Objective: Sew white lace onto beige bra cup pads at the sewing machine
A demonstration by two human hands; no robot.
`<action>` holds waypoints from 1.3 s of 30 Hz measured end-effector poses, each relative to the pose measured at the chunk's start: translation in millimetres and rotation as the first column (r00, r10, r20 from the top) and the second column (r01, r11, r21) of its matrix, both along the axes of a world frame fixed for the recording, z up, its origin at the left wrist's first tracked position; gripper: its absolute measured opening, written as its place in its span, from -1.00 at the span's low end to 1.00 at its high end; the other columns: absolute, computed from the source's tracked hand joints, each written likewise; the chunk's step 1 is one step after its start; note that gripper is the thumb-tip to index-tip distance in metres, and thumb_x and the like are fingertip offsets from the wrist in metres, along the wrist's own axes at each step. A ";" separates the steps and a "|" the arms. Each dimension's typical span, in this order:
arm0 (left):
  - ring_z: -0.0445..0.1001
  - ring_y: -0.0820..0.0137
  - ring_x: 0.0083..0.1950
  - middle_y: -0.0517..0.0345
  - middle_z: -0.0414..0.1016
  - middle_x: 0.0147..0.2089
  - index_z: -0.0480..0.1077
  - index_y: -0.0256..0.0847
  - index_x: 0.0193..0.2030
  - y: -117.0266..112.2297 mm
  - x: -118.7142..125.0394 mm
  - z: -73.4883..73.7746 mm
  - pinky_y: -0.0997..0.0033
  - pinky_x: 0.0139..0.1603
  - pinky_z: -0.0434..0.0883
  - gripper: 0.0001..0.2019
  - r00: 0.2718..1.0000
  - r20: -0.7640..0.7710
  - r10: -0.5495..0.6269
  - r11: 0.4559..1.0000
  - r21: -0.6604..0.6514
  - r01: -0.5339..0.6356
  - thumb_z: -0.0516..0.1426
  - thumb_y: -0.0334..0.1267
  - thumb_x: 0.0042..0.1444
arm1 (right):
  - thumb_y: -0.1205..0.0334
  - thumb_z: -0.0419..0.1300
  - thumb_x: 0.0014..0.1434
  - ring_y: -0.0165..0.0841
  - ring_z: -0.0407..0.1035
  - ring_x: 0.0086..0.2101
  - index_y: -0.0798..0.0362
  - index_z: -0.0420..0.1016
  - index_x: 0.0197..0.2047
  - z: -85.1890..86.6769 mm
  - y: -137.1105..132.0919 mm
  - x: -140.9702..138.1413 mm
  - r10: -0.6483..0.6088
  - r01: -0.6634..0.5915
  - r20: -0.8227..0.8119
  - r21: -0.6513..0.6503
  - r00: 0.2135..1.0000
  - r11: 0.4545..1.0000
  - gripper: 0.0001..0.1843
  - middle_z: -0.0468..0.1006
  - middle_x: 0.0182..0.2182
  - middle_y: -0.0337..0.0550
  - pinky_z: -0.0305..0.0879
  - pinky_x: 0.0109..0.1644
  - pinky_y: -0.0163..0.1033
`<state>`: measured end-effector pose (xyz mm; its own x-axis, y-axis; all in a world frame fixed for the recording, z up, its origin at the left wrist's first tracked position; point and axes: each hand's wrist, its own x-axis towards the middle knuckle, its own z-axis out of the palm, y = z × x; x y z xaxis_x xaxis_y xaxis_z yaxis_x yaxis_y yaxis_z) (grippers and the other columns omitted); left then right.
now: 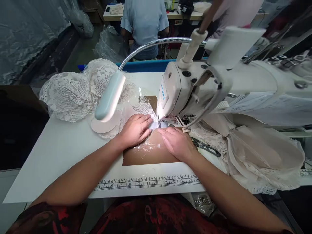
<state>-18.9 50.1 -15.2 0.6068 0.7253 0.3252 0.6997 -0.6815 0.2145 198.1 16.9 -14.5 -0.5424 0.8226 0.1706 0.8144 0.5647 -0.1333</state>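
My left hand (136,130) lies with its fingers stretched out on white lace fabric (145,109) beside the needle area of the sewing machine (168,87). My right hand (176,139) rests just in front of the presser foot, its fingers close together and partly curled. Whatever its fingertips hold, if anything, is hidden. Between both hands lies a brown, tape-covered plate (148,154) on the white table. A beige moulded cup piece (107,122) with lace lies left of my left hand. Black thread snips (206,147) lie right of my right hand.
A lamp (110,96) on a bendy metal neck hangs over the left side. Lace cup pieces (70,94) are heaped at the back left, with more lace garments (263,152) at right. A printed ruler (148,183) runs along the front edge. A person (145,26) sits beyond.
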 end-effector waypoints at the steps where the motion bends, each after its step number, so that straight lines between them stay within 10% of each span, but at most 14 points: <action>1: 0.38 0.15 0.04 -0.13 0.42 0.13 0.37 -0.32 0.10 -0.4 -0.5 -0.6 0.07 0.06 0.34 -0.62 1.000 0.010 0.021 1.000 0.003 -0.021 0.03 -0.18 0.22 | 0.34 -0.02 0.24 -0.33 0.38 -0.33 0.00 0.40 0.12 3.7 -0.4 0.5 0.009 -0.009 0.005 -0.021 1.000 1.000 -0.59 0.55 -0.27 -0.14 0.16 -0.31 -0.26; 6: 0.44 0.18 -0.01 -0.07 0.49 0.07 0.45 -0.29 -0.01 1.7 -5.6 -3.9 0.08 0.03 0.37 -0.69 0.989 0.061 0.134 0.991 0.012 -0.135 0.08 -0.19 0.19 | 0.23 -0.04 0.30 -0.32 0.43 -0.34 0.04 0.48 -0.05 33.5 -12.2 20.4 -0.004 0.016 0.087 -0.146 0.996 0.989 -0.70 0.55 -0.27 -0.13 0.18 -0.36 -0.26; 11: 0.48 0.25 -0.10 -0.05 0.56 -0.05 0.51 -0.28 -0.17 -2.9 -14.6 5.8 0.16 -0.07 0.43 -0.79 0.975 0.092 0.202 0.979 -0.062 -0.196 0.04 -0.32 0.20 | 0.32 0.08 0.19 -0.21 0.45 -0.33 0.11 0.47 -0.06 41.9 -26.9 64.7 -0.140 0.148 0.286 -0.010 0.948 0.989 -0.74 0.55 -0.23 0.00 0.20 -0.39 -0.21; 14: 0.50 0.35 -0.12 0.05 0.59 -0.13 0.51 -0.23 -0.20 -24.6 -11.6 16.8 0.31 -0.07 0.45 -0.82 0.990 0.137 -0.022 0.979 -0.199 0.050 0.07 -0.35 0.19 | 0.42 0.07 0.16 -0.14 0.45 -0.27 0.16 0.49 -0.11 32.0 -29.1 82.2 -0.141 0.144 0.363 0.017 0.921 0.989 -0.73 0.54 -0.25 0.09 0.26 -0.29 -0.16; 17: 0.47 0.36 -0.03 0.07 0.57 -0.08 0.51 -0.21 -0.18 -55.1 -1.8 26.8 0.30 0.06 0.40 -0.82 0.924 0.204 -0.322 0.866 -0.330 0.375 0.07 -0.36 0.21 | 0.46 0.02 0.17 -0.17 0.44 -0.27 0.20 0.49 -0.09 22.6 -28.2 87.7 -0.100 0.105 0.381 0.008 0.919 0.994 -0.70 0.53 -0.25 0.11 0.27 -0.26 -0.15; 20: 0.43 0.27 0.05 0.04 0.55 -0.03 0.51 -0.21 -0.15 -75.8 3.7 34.9 0.20 0.09 0.38 -0.82 0.905 0.213 -0.368 0.823 -0.378 0.423 0.08 -0.34 0.19 | 0.45 0.03 0.16 -0.17 0.44 -0.25 0.21 0.47 -0.03 17.0 -25.7 88.4 -0.117 0.108 0.360 0.046 0.926 0.993 -0.67 0.54 -0.24 0.08 0.25 -0.28 -0.17; 27: 0.31 0.16 0.21 -0.11 0.37 0.18 0.38 -0.24 0.12 -51.0 -14.9 43.2 0.06 0.21 0.29 -0.56 0.940 0.320 0.119 0.892 -0.450 0.041 0.18 -0.15 0.10 | 0.35 0.03 0.23 -0.22 0.44 -0.35 0.14 0.50 -0.29 15.8 -26.8 95.6 -0.112 0.060 0.174 0.280 0.978 0.958 -0.79 0.55 -0.43 -0.04 0.23 -0.34 -0.21; 31: 0.36 0.13 0.18 -0.12 0.33 0.23 0.21 -0.25 0.28 -26.2 -22.3 37.4 0.10 0.17 0.32 -0.30 0.927 0.203 0.314 0.722 -0.685 -0.094 0.24 -0.12 -0.01 | 0.30 0.04 0.24 -0.24 0.47 -0.28 0.09 0.44 -0.24 21.0 -33.7 93.0 0.072 -0.035 -0.090 0.362 0.993 0.932 -0.85 0.60 -0.36 -0.04 0.32 -0.18 -0.21; 39: 0.50 0.35 -0.18 -0.01 0.52 -0.10 0.44 -0.31 -0.04 -28.4 -18.2 21.1 0.45 -0.25 0.42 -0.62 0.772 0.461 0.437 0.440 -0.859 0.263 0.25 -0.17 0.01 | 0.07 -0.12 0.32 -0.25 0.48 -0.44 0.05 0.30 -0.05 27.2 -34.4 44.1 -0.041 0.022 -0.197 -0.100 0.980 0.995 -0.69 0.59 -0.33 -0.08 0.24 -0.43 -0.24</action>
<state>-37.1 21.7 5.9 0.4714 0.8396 -0.2700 0.2369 0.1744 0.9558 242.2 -17.5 12.8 -0.4792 0.8567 0.1907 0.7834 0.5155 -0.3472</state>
